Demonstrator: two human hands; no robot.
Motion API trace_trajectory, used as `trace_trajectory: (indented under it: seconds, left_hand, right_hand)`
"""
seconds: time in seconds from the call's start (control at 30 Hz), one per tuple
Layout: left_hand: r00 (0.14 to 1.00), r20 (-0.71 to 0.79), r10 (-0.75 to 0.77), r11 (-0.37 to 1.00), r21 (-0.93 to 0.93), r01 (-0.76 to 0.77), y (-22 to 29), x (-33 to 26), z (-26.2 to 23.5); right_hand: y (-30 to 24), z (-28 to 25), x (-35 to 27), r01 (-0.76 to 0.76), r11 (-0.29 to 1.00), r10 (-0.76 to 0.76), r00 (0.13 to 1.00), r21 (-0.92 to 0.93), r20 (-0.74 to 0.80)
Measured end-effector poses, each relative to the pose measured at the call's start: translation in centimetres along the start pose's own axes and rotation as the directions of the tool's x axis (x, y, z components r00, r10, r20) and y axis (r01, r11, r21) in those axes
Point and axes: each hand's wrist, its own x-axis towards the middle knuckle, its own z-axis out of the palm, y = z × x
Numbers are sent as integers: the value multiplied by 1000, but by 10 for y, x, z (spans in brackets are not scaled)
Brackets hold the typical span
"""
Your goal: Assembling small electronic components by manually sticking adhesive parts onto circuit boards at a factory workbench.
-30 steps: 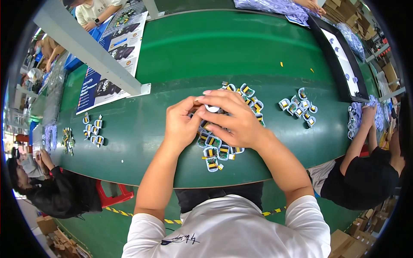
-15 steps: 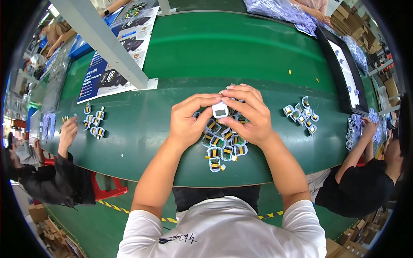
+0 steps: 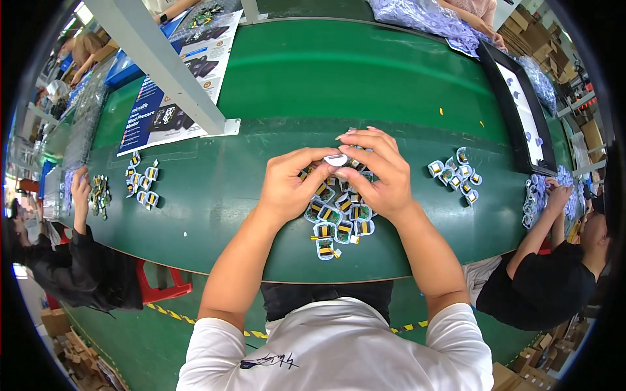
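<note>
Between my two hands is a small white plastic device [image 3: 335, 159], tilted so that its narrow edge faces up. My left hand [image 3: 291, 180] pinches its left side with thumb and forefinger. From the other side, my right hand [image 3: 381, 171] closes thumb and fingers on it. Below the hands lies a pile of open pale device housings [image 3: 328, 215] with green circuit boards and black-and-yellow parts inside. My fingers hide the upper part of this pile.
Similar housings lie in groups at left [image 3: 141, 182] and right [image 3: 454, 172]. A grey metal post [image 3: 156, 68] stands on a printed sheet [image 3: 147, 124] at far left. A black-framed tray [image 3: 521, 111] lies at right. Co-workers sit on both sides.
The white device has tipped in my fingers: its dark display window showed before and now its edge shows. The left co-worker's hand has moved left, uncovering small green parts.
</note>
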Motion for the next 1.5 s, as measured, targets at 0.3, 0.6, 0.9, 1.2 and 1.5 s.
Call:
trace_trajectory:
  seconds: [0.3, 0.6, 0.9, 1.2, 1.5]
  left_hand:
    - [950, 15, -311, 864, -412, 289, -6, -1, 2]
    - [936, 59, -347, 845, -413, 340, -5, -2, 1]
    - [950, 8, -311, 887, -357, 293, -11, -2, 1]
    - [923, 125, -364, 782, -498, 375, -4, 1, -3]
    - [970, -4, -244, 940, -247, 236, 2, 0, 6]
  right_hand:
    - [-11, 0, 4, 125, 969, -120, 992, -215, 39]
    - [-18, 7, 6, 97, 966, -89, 995, -240, 42]
    - [-18, 10, 2, 95, 955, -79, 995, -280, 68]
    - [-8, 5, 0, -116, 993, 112, 989, -37, -91]
    - [4, -10, 1, -251, 950, 235, 966, 184, 105]
